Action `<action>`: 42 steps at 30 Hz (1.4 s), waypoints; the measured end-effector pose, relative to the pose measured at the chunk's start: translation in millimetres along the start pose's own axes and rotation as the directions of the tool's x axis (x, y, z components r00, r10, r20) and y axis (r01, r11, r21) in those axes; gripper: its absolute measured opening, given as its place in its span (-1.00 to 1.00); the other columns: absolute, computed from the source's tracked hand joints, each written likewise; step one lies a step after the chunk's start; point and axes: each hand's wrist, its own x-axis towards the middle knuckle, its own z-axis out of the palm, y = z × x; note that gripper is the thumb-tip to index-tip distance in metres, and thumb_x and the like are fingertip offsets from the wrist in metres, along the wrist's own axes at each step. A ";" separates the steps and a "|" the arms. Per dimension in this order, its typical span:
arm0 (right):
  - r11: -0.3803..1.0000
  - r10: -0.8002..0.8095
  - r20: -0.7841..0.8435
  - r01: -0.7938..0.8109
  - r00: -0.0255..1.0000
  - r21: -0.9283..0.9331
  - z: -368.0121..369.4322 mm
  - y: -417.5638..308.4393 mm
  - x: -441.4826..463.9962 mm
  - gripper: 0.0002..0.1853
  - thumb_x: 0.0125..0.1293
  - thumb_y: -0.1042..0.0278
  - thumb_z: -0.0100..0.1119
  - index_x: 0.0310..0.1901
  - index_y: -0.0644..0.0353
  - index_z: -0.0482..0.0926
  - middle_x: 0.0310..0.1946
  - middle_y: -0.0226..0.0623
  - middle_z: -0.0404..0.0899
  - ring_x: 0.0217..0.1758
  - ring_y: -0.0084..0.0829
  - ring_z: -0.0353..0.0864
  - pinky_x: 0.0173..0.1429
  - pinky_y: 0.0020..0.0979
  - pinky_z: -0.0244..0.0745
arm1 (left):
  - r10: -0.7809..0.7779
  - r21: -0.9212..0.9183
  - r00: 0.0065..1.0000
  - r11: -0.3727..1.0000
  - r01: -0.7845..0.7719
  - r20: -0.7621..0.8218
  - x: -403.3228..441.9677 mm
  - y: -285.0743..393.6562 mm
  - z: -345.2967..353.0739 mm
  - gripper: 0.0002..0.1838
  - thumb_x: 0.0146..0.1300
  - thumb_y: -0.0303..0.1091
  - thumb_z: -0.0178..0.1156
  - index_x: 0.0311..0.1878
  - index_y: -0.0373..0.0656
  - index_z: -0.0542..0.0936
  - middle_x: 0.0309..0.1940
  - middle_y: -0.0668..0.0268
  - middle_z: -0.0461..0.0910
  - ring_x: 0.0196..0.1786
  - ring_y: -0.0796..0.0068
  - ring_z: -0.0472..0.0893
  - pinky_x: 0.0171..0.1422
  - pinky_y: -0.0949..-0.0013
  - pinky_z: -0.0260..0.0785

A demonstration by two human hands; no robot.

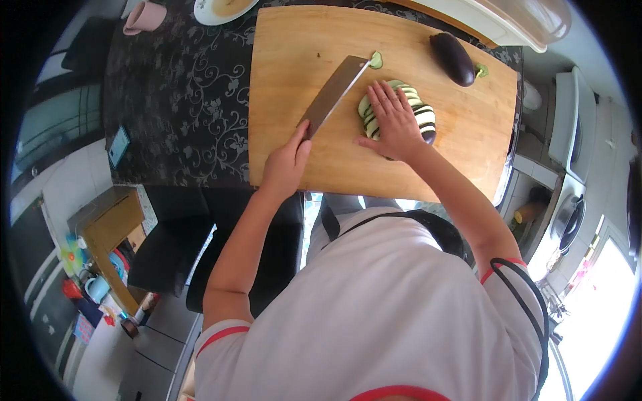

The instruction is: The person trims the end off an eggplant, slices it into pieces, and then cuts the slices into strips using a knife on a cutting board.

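My left hand [284, 164] is closed around the handle of a cleaver [336, 93]. Its broad blade points up and to the right above the wooden cutting board [294, 53]. My right hand [394, 125] lies with its fingers stretched out over a sliced eggplant [426, 117], whose pale slices with dark skin edges fan out beneath it. Part of the slices is hidden by the palm. A small pale end piece [376, 60] sits just beyond the blade's tip. Toward the board's far right rests a whole dark purple eggplant [453, 59] with a green stem.
The board stands on a table with a black floral cloth [180, 87]. At the far left are a pink mug [145, 18] and a white plate [224, 9] with some liquid. A phone-like object [119, 147] lies near the left edge. Black chairs [170, 244] stand below the table.
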 end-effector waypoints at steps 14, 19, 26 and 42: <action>0.885 0.356 -0.152 -0.280 0.922 0.371 29.6 42.2 -97.5 0.47 -0.44 -0.17 0.59 0.47 0.14 -0.22 0.45 0.17 -0.21 0.51 0.11 -0.18 0.52 -0.02 -0.18 | 0.151 0.365 0.979 0.911 -0.192 0.138 -21.8 6.0 40.5 -0.41 0.24 -0.19 0.20 0.36 0.30 0.32 -0.39 0.21 0.55 -0.35 0.15 0.55 -0.28 0.18 0.40; 0.852 0.331 -0.269 -0.164 0.905 0.498 42.0 51.0 -101.6 0.47 -0.48 -0.09 0.62 0.45 0.24 -0.19 0.43 0.13 -0.10 0.49 0.06 -0.07 0.50 -0.06 -0.06 | 0.255 0.324 0.962 0.906 -0.273 0.100 -25.2 9.8 49.4 -0.42 0.19 -0.25 0.24 0.31 0.29 0.40 -0.49 0.22 0.49 -0.42 0.17 0.51 -0.36 0.17 0.34; 0.846 0.334 -0.244 -0.176 0.910 0.503 39.0 53.1 -107.6 0.46 -0.45 -0.02 0.63 0.44 0.27 -0.19 0.43 0.08 -0.05 0.48 0.03 -0.01 0.48 -0.12 0.02 | 0.358 0.347 0.930 0.865 -0.362 0.077 -35.2 8.3 50.8 -0.42 0.10 -0.29 0.30 0.25 0.28 0.48 -0.55 0.25 0.44 -0.47 0.20 0.47 -0.39 0.19 0.32; 0.959 0.187 -0.336 -0.096 0.923 0.268 18.3 49.4 -99.2 -0.12 0.04 0.02 0.37 0.36 0.14 0.19 0.36 -0.06 0.18 0.46 0.02 0.05 0.47 0.08 -0.19 | 0.023 0.020 0.978 0.999 -0.028 0.208 -40.2 20.7 33.5 -0.48 0.30 -0.25 0.09 0.34 0.01 0.34 -0.22 0.11 0.61 -0.22 0.13 0.61 -0.13 0.25 0.44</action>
